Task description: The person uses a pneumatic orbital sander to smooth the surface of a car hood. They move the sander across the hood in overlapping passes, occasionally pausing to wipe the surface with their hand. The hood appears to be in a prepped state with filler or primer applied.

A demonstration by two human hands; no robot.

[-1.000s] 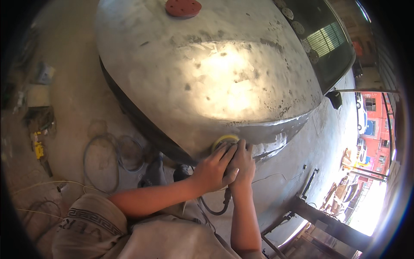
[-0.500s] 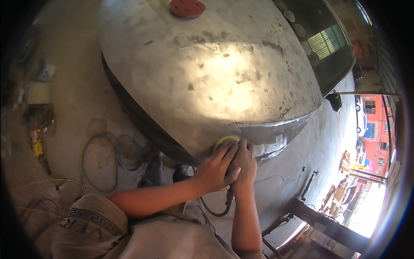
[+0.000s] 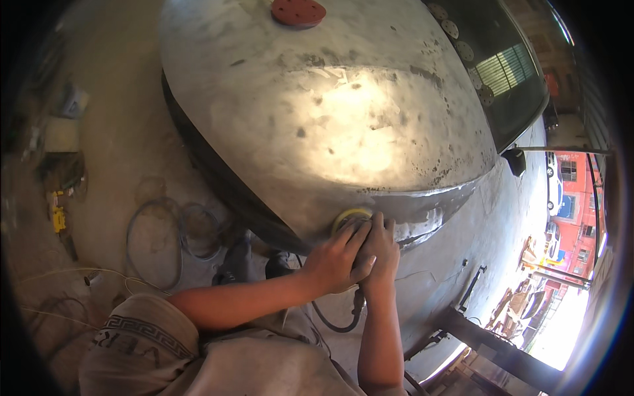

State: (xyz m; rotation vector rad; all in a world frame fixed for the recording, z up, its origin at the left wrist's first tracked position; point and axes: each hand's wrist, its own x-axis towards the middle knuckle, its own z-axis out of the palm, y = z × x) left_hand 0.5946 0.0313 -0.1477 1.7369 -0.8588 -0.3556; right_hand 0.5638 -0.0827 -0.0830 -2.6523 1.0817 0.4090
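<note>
Both my hands are wrapped round a round sander [image 3: 350, 216], whose yellow pad rim shows beyond my fingers. Its pad rests against the curved edge of a car hood [image 3: 264, 132], which is patchy grey and white with dark spots. My left hand [image 3: 337, 259] lies over the sander from the left, its thumb touching my right hand. Closed on the tool from the right is my right hand [image 3: 382, 247]. Most of the sander's body is hidden under them. A dark hose [image 3: 340, 327] hangs in a loop below my hands.
A stack of red sanding discs [image 3: 298, 12] lies on the hood's far part. Several pale discs [image 3: 464, 50] line the windshield's base. Coiled hose [image 3: 155, 244] and a yellow tool [image 3: 59, 218] lie on the floor at left. A dark metal beam [image 3: 489, 343] stands at lower right.
My hands and the sander have shifted slightly right in the picture, as have the hood and the red discs. My grip looks the same.
</note>
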